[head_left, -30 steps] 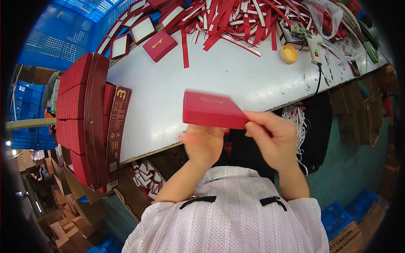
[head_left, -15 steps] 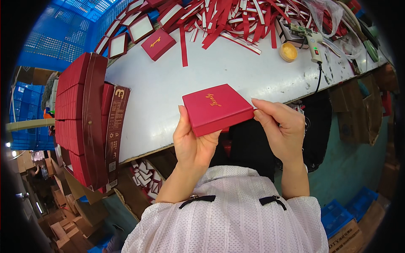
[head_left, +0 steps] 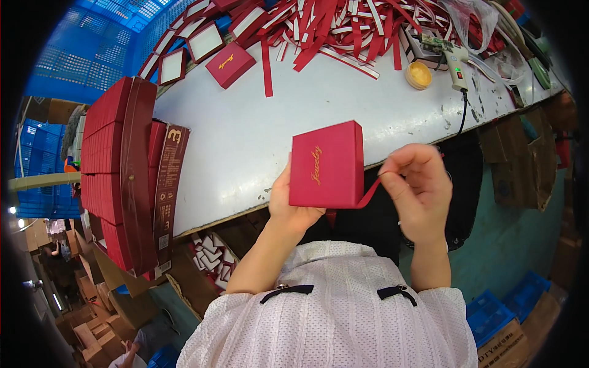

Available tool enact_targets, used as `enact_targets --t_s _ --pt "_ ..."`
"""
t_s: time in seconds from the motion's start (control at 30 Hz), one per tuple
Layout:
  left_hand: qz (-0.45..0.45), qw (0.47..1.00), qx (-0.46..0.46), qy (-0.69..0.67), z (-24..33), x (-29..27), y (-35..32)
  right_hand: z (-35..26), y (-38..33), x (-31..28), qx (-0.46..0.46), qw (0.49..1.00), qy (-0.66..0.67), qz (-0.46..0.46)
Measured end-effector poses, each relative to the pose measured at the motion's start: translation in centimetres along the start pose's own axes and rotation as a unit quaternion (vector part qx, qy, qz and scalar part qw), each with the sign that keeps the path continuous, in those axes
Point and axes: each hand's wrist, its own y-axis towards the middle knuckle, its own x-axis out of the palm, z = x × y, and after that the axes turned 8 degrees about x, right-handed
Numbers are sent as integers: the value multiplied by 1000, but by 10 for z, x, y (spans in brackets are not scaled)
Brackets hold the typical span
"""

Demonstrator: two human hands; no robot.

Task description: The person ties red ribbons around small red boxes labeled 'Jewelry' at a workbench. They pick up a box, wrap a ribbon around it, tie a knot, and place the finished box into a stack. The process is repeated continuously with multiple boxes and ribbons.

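Observation:
A square red jewelry box [head_left: 328, 165] with gold lettering is held up in front of me, past the table's near edge. My left hand [head_left: 289, 199] is closed around its left and lower side, its fingers partly hidden behind the box. Between the thumb and fingers of my right hand [head_left: 418, 190] is pinched the end of a narrow red strip [head_left: 370, 192]. That strip runs to the lower right corner of the box; where it is fixed is hidden.
Red and white strips [head_left: 343, 30] heap at the table's [head_left: 245, 135] back. Open boxes [head_left: 205, 42] and a closed red box [head_left: 230, 64] lie back left. A carton of stacked red boxes [head_left: 104, 165] stands left. A glue gun [head_left: 455, 64] and yellow-filled tub [head_left: 418, 75] sit back right.
The box has turned in my left hand and shifted right. My right hand has moved off the box's corner, drawing the red strip outward.

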Motion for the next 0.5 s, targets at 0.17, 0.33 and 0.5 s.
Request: enact_targets --t_s 0.17,0.33,0.5 --pt "-45 998 -34 6 -11 -5 5 -1 3 9 -134 975 -168 -52" --pt "-68 997 -31 23 -10 -5 3 6 -2 14 -123 984 -130 -20" --pt "-72 997 7 6 -12 -12 -2 16 12 7 13 997 6 75"
